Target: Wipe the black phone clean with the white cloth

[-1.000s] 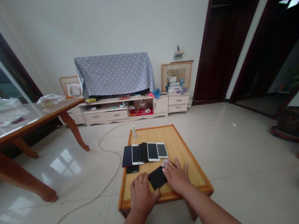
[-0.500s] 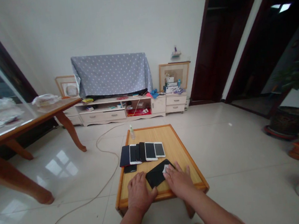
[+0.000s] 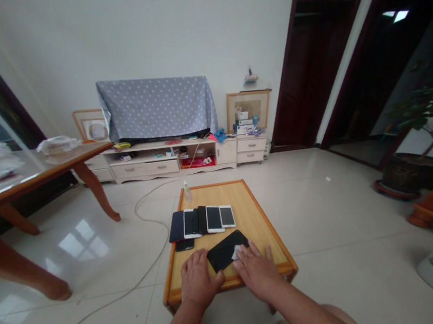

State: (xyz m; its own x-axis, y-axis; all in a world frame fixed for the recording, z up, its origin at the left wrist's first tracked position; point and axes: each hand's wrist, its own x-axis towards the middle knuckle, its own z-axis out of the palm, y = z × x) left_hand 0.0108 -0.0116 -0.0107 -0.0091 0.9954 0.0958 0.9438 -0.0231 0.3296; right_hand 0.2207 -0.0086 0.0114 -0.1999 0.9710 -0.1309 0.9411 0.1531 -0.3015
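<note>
On a low bamboo-topped table (image 3: 211, 184), a black smartphone (image 3: 226, 250) lies face up near the front edge. My left hand (image 3: 200, 279) grips its left end. My right hand (image 3: 257, 272) presses a small white cloth (image 3: 235, 253) against the phone's right part. Behind my hands is a row of several phones, with white-framed ones such as a white-framed smartphone (image 3: 214, 219) among dark ones such as a dark-cased phone (image 3: 177, 226). Another black phone (image 3: 184, 244) lies just in front of the row. A small spray bottle (image 3: 186, 192) stands at the table's far edge.
A pale cable (image 3: 145, 216) curves across the tiled floor (image 3: 322, 212) left of the low table. A glass-topped wooden table (image 3: 39, 170) stands at the left. A cream TV cabinet (image 3: 162, 160) lines the far wall, and a potted plant (image 3: 425, 124) stands at the right.
The black phone has turned from a steep slant toward lying flatter across the table. My hands stay on it, with the cloth under my right fingers. The whole view has drifted slightly.
</note>
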